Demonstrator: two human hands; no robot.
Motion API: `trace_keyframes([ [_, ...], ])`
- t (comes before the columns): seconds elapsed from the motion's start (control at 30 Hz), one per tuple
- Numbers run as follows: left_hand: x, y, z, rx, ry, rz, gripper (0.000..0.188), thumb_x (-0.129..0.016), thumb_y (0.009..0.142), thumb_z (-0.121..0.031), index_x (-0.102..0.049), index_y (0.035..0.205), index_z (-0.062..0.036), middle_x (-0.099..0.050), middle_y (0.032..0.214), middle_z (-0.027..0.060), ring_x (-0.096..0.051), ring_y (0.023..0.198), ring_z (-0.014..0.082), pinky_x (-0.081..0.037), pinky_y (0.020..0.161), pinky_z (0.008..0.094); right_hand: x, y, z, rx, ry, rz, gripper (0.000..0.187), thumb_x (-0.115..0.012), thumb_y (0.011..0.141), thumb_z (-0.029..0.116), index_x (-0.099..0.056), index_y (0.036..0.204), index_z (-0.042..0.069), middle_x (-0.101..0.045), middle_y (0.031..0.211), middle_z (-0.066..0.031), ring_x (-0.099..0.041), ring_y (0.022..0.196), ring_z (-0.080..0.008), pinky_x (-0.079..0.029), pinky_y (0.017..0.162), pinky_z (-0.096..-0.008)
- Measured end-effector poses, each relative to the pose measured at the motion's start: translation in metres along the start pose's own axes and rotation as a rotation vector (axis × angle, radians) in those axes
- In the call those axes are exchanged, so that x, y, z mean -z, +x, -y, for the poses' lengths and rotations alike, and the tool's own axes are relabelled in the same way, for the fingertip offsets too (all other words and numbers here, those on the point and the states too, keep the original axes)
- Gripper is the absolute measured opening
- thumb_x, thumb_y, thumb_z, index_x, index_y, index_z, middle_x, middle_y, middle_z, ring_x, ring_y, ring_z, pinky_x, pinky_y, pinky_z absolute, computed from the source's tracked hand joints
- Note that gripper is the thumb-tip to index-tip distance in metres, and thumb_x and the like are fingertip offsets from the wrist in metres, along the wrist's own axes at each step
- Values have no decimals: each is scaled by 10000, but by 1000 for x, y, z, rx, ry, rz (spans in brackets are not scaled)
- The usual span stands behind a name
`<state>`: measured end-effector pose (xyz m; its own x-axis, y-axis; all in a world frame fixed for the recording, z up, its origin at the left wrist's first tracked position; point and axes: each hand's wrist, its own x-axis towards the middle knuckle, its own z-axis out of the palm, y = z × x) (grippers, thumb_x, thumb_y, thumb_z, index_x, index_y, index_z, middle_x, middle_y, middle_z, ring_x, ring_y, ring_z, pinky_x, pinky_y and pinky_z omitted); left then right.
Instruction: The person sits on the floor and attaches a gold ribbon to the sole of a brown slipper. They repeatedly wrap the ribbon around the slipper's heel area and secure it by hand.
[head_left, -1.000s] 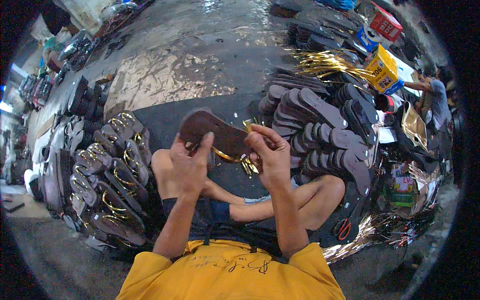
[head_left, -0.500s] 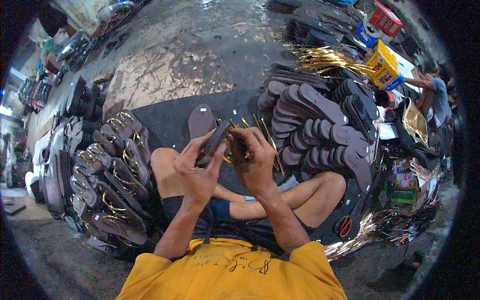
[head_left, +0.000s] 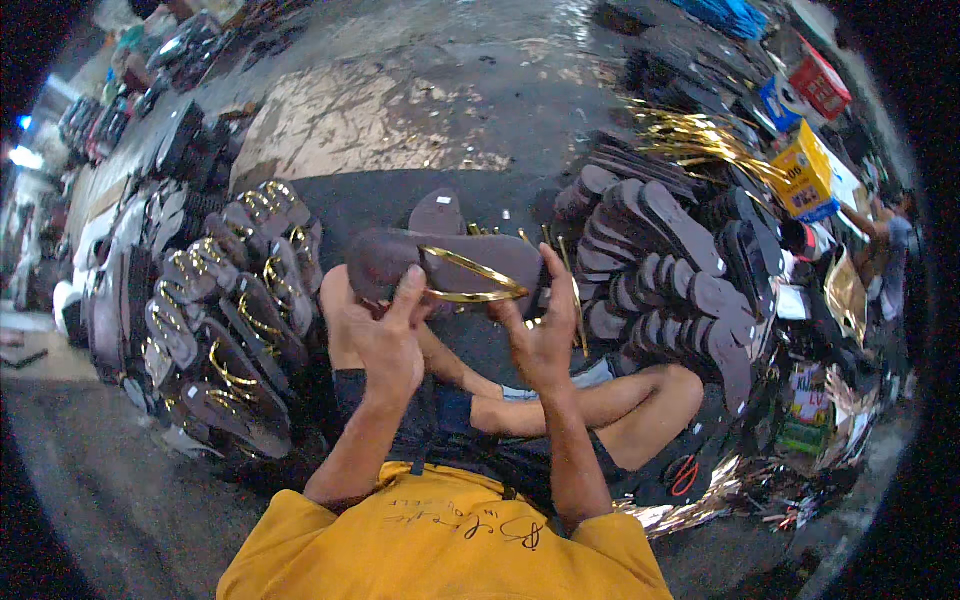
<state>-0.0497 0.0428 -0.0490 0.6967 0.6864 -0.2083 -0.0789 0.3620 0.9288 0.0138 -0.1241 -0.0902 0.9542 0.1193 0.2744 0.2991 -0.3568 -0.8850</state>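
A dark brown flip-flop [head_left: 385, 262] with a gold V-shaped strap [head_left: 470, 265] lies level between my two hands, its strapped face turned up. My left hand [head_left: 388, 340] grips one end from below, the thumb pressed on the sole beside the strap. At the other end, where the strap meets in a point, my right hand [head_left: 548, 335] holds the sole's edge between thumb and fingers. Beyond it on the dark mat rests a loose brown sole [head_left: 437, 210] with a small white label. Thin gold straps [head_left: 562, 250] lie on the mat past my right hand, partly hidden.
Rows of bare brown soles [head_left: 655, 235] are stacked to the right. Gold-strapped flip-flops [head_left: 240, 330] fill the left side. Orange-handled scissors [head_left: 684, 476] lie near my right knee. A gold strap bundle [head_left: 700, 140] and yellow box [head_left: 803, 175] sit far right, near another person [head_left: 890, 240].
The flip-flop has turned from edge-on to flat, showing its gold strap. My right hand has moved from the strap area to the sole's right end; my view has shifted slightly.
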Motion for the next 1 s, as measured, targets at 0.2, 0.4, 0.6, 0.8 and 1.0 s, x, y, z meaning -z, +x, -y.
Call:
trace_keyframes([
  [0.2, 117, -9, -39, 429, 543, 435, 416, -745, 1031, -245, -652, 1381, -39, -715, 1228, 47, -733, 1066, 214, -672, 816, 376, 1, 19, -32, 12, -34, 344, 357, -671, 1045, 233, -651, 1336, 26, -718, 1244, -199, -702, 1122, -314, -553, 981, -458],
  [0.4, 198, -61, -23, 17, 93, -348, 328, -691, 1081, -167, -599, 1308, 50, -691, 1284, 151, -743, 1116, 276, -681, 930, 431, -41, 55, -159, 44, -568, 283, 503, -744, 987, 191, -613, 1431, -7, -646, 1362, -246, -646, 1233, -404, -536, 983, -482],
  [0.6, 250, -83, -4, -38, -66, -722, 549, -700, 1086, -314, -451, 1439, 24, -683, 1301, 218, -732, 1206, 363, -658, 987, 458, -67, 36, -189, 38, -702, 321, 307, -755, 948, 214, -742, 1198, 36, -713, 1021, -184, -704, 973, -391, -563, 864, -512],
  [0.8, 181, -77, -4, 457, -199, -415, 436, -671, 1097, -317, -557, 1403, -27, -732, 1209, 160, -761, 1072, 264, -660, 821, 383, -33, 39, -176, 25, -730, 235, 300, -772, 945, 294, -780, 1126, 55, -722, 1088, -186, -704, 993, -396, -580, 844, -525],
  [1.0, 70, 6, -4, -146, 622, 261, 371, -704, 1052, -96, -643, 1409, -20, -764, 1122, 88, -732, 1051, 163, -605, 844, 282, 27, 48, -62, -96, 142, 214, 195, -812, 965, 35, -752, 1143, -17, -811, 998, -82, -741, 883, -105, -585, 809, -271],
])
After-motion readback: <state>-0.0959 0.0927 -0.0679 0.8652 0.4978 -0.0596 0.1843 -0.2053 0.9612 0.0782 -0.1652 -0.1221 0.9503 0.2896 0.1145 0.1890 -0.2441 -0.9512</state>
